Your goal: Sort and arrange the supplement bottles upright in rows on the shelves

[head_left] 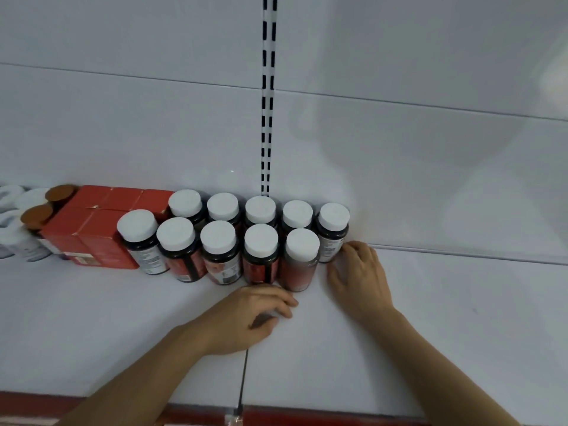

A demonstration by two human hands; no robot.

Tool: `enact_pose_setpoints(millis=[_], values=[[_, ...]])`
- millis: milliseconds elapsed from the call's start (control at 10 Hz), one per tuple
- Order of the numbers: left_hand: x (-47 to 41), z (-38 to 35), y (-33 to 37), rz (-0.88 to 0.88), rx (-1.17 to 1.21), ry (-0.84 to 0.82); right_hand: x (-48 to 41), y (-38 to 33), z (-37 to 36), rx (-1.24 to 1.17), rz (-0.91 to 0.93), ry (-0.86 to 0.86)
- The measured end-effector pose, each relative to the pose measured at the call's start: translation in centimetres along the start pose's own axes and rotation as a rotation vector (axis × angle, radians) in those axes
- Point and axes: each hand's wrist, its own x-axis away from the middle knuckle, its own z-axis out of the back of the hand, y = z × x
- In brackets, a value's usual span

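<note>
Several dark supplement bottles with white caps (261, 253) stand upright in two rows on the white shelf (123, 327), against the back wall. My right hand (359, 278) lies on the shelf beside the rightmost bottle (332, 232), fingertips touching its base. My left hand (255, 318) rests on the shelf just in front of the front row, fingers loosely curled, holding nothing that I can see.
Red boxes (92, 232) stand left of the bottles. Further left are two brown-capped bottles (37, 216) and white-capped containers (12, 210). A slotted upright (267, 118) runs up the back wall. The shelf's red front edge (307, 415) is below.
</note>
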Motion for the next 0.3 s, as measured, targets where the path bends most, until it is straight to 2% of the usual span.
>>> enact_pose_setpoints(millis=[200, 300], values=[[1.0, 0.4, 1.1, 0.11, -0.004, -0.066, 0.1, -0.3, 0.4, 0.041, -0.109, -0.045], [2.2, 0.0, 2.2, 0.165, -0.123, -0.035, 1.1, 0.3, 1.7, 0.104, -0.093, -0.212]])
